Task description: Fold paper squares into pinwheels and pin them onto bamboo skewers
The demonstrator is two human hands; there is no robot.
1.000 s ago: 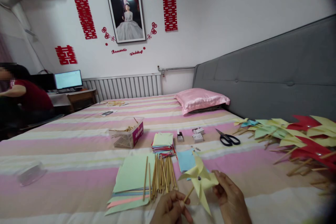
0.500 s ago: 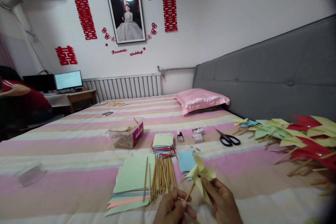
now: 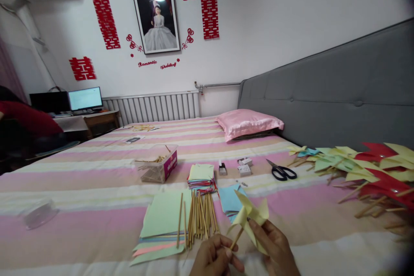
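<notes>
A pale yellow paper pinwheel (image 3: 247, 211) on a thin wooden stick is held between my two hands, low in the head view. My left hand (image 3: 215, 255) pinches the stick (image 3: 237, 239) near its lower part. With thumb and fingers, my right hand (image 3: 274, 243) grips the pinwheel at its centre, the thumb pressing there. Just left of the hands lie several loose wooden sticks (image 3: 202, 215) beside a stack of large coloured paper sheets (image 3: 163, 215). Blue paper squares (image 3: 230, 198) lie right behind the pinwheel.
Cut coloured squares (image 3: 200, 176), small white boxes (image 3: 244, 168) and black-handled scissors (image 3: 282, 171) lie farther back on the striped bed. Finished pinwheels (image 3: 371, 168) pile up at right. A plastic tub (image 3: 158, 166) holds sticks; a clear lid (image 3: 39, 214) lies left. A person (image 3: 26, 120) sits far left.
The pinwheel has turned slightly in my fingers, and my right thumb now covers its centre. The person at far left has shifted lower and leftward.
</notes>
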